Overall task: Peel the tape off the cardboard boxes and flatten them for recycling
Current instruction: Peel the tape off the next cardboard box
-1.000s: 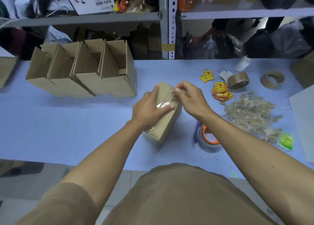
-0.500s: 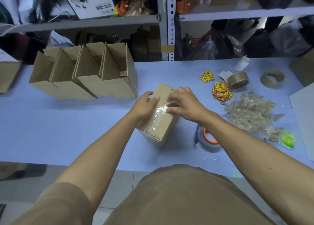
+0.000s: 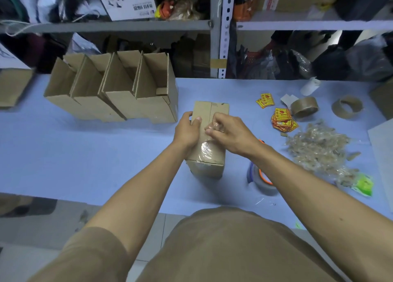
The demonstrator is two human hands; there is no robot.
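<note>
Step in hand: peeling clear tape [image 3: 207, 151] off the top of a sealed cardboard box [image 3: 209, 132], which lies near the middle of the blue table [image 3: 85, 154], its long axis running near to far.

Left hand [image 3: 187, 130]: grip curled over the box's left edge, thumb on the top face, steadying it. Right hand [image 3: 228, 132]: fingertips pinching a crumpled, lifted length of the tape above the top seam. The far half of the seam looks bare; glossy tape covers the near half and seems to wrap over the near end.

Next move, as I judge it: draw the strip toward the near end, low and steady, left hand holding the box down so it does not lift or slide. The thin film may tear or take cardboard with it. After that, the flaps need opening and the box pressing flat.

Against the frames from a second ago: the box has turned from a slant to lie roughly straight. The left hand has moved from lying flat on the top to clasping the left edge. The right-hand pinch has come nearer along the seam, with more tape bunched in it.

Elsewhere: a row of opened boxes [image 3: 119, 94] far left; a heap of peeled tape [image 3: 319, 149] to the right.
</note>
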